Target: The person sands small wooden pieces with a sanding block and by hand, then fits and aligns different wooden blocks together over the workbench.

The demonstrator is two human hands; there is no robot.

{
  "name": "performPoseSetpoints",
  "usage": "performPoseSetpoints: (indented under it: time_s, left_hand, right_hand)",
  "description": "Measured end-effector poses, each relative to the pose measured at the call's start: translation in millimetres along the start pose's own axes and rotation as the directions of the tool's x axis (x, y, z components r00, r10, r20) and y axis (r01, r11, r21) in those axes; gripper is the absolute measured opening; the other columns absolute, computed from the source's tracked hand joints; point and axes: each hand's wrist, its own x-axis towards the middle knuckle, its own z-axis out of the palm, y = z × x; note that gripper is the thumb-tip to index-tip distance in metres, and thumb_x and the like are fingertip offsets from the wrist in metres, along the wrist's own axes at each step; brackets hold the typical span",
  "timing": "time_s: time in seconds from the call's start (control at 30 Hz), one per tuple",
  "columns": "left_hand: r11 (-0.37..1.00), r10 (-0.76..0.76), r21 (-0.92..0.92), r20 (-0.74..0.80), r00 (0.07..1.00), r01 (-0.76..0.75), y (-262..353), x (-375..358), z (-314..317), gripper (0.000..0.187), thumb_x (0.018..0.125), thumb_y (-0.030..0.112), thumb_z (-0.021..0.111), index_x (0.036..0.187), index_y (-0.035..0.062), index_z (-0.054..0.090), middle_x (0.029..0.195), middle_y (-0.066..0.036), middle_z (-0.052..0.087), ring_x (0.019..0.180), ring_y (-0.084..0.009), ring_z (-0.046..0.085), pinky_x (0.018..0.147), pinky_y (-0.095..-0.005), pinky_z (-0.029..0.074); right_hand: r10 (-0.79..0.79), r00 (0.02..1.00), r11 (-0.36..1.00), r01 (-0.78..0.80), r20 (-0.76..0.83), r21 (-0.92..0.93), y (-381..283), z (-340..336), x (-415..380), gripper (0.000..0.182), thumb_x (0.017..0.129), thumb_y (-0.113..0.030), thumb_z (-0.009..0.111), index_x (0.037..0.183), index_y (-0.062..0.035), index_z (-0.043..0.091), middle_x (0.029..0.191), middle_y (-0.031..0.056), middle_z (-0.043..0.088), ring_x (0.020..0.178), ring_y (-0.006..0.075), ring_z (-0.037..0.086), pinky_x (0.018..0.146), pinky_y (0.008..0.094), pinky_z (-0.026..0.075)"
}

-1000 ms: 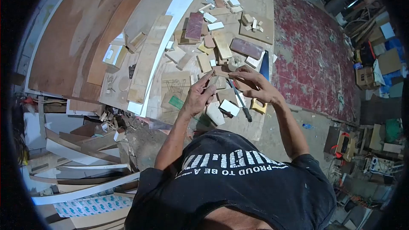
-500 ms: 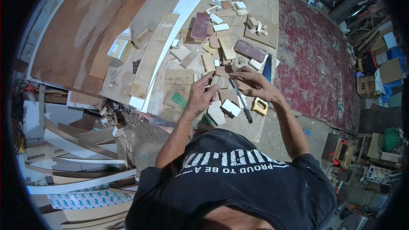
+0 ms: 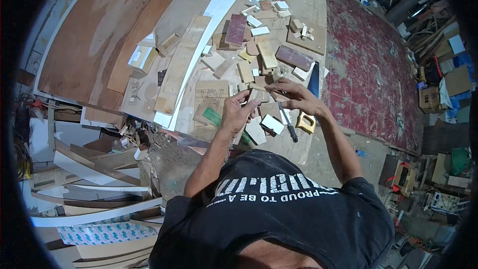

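Observation:
My left hand (image 3: pixel 238 113) grips a small wooden block (image 3: pixel 260 96) between thumb and fingers, above the worktable. At the block's upper edge, my right hand (image 3: pixel 300 97) has its fingertips pinched on a small, narrow wood piece (image 3: pixel 259 87). The two pieces meet or overlap; whether they are joined cannot be made out. Just below the hands lie a white-faced block (image 3: pixel 272 125) and a slim tool with a black handle (image 3: pixel 293 134). A handsaw with a yellow handle (image 3: pixel 305 123) and dark blue blade (image 3: pixel 313 80) rests beyond my right hand.
Wood offcuts, including a dark red block (image 3: pixel 235 30), are scattered across the worktable (image 3: pixel 186 104). Long white strips (image 3: pixel 213 25) and a plank (image 3: pixel 181 65) lie to the left. Curved panels (image 3: pixel 99 169) are stacked at lower left. A red floor sheet (image 3: pixel 368 69) lies right.
The narrow wood piece at my right fingertips has tilted and shows more clearly over the block. Both hands stay nearly in place, while the whole view has shifted slightly.

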Motion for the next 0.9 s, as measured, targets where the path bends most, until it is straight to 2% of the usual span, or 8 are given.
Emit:
performPoseSetpoints:
  time_s: [0.27,0.43,0.53,0.57,0.6,0.73,0.87,0.9]
  left_hand:
    - [0.996,-0.031,-0.082,-0.017,0.999,0.029,5,-5,-3,0.031,0.089,0.015,0.068,0.114,-0.0025,0.061,0.083,-0.004,0.066,0.053,-0.0062,0.054,0.042,-0.0204,0.04]
    - [0.986,-0.04,-0.16,0.037,0.998,0.046,4,-5,-10,0.028,0.093,0.02,0.064,0.112,0.0,0.062,0.083,-0.004,0.065,0.051,-0.0065,0.052,0.043,-0.0204,0.039]
    - [0.964,-0.06,-0.245,0.18,0.982,0.104,-3,-3,-15,0.026,0.095,0.02,0.06,0.113,0.0006,0.062,0.085,-0.005,0.066,0.055,-0.0072,0.056,0.047,-0.021,0.044]
    - [0.939,-0.042,-0.322,0.237,0.971,0.119,-3,-5,-14,0.023,0.095,0.014,0.058,0.113,0.0008,0.061,0.084,-0.006,0.066,0.057,-0.0082,0.058,0.049,-0.0217,0.046]
    - [0.908,-0.017,-0.396,0.291,0.957,0.137,-2,-6,-13,0.022,0.094,0.009,0.056,0.114,0.001,0.061,0.083,-0.006,0.066,0.058,-0.0092,0.059,0.051,-0.0225,0.048]
    - [0.926,0.052,-0.373,0.255,0.966,0.049,-5,-3,-9,0.025,0.094,0.012,0.056,0.116,0.0012,0.06,0.093,-0.01,0.068,0.085,-0.0162,0.067,0.075,-0.0294,0.055]
    - [0.92,0.038,-0.389,0.228,0.973,0.055,-6,-5,-12,0.027,0.096,0.017,0.055,0.118,0.0009,0.058,0.09,-0.009,0.066,0.081,-0.0159,0.064,0.075,-0.0287,0.053]
    - [0.901,0.047,-0.427,0.269,0.962,0.076,-8,-3,-15,0.028,0.097,0.019,0.055,0.119,0.0009,0.058,0.088,-0.008,0.065,0.077,-0.0145,0.062,0.071,-0.0274,0.051]
  right_hand:
    - [-0.093,0.994,0.995,0.094,0.048,-0.027,-3,-1,8,0.075,0.071,-0.045,0.066,0.136,-0.0078,0.055,0.124,0.0165,0.053,0.118,0.0283,0.049,0.102,0.0406,0.038]
    - [-0.068,0.997,0.995,0.066,-0.025,-0.069,-17,4,9,0.07,0.069,-0.029,0.081,0.13,-0.005,0.057,0.128,0.0141,0.055,0.12,0.0245,0.051,0.104,0.0367,0.039]
    - [-0.088,0.996,0.991,0.085,-0.026,-0.104,-25,4,20,0.069,0.068,-0.026,0.085,0.127,-0.0044,0.058,0.129,0.0126,0.056,0.121,0.0248,0.052,0.105,0.0364,0.039]
    - [-0.21,0.977,0.966,0.202,-0.035,-0.163,-25,4,24,0.064,0.069,-0.026,0.085,0.125,-0.0056,0.061,0.131,0.0129,0.055,0.122,0.0268,0.052,0.105,0.0373,0.04]
    - [-0.211,0.977,0.965,0.202,-0.038,-0.164,-26,4,26,0.064,0.069,-0.026,0.085,0.125,-0.0056,0.061,0.131,0.0129,0.055,0.122,0.0268,0.052,0.105,0.0373,0.04]
    - [-0.267,0.964,0.95,0.265,0.011,-0.165,-27,5,29,0.05,0.077,-0.025,0.079,0.12,-0.0055,0.065,0.13,0.0153,0.057,0.121,0.0287,0.054,0.103,0.0389,0.042]
    - [-0.278,0.959,0.956,0.281,0.049,-0.089,-17,2,28,0.041,0.085,-0.023,0.071,0.121,-0.0043,0.065,0.129,0.0174,0.057,0.12,0.0274,0.054,0.102,0.0386,0.042]
    - [-0.244,0.968,0.97,0.243,-0.064,-0.023,-4,4,26,0.035,0.09,-0.024,0.065,0.115,0.0002,0.066,0.119,0.0149,0.062,0.11,0.0221,0.058,0.093,0.0355,0.046]
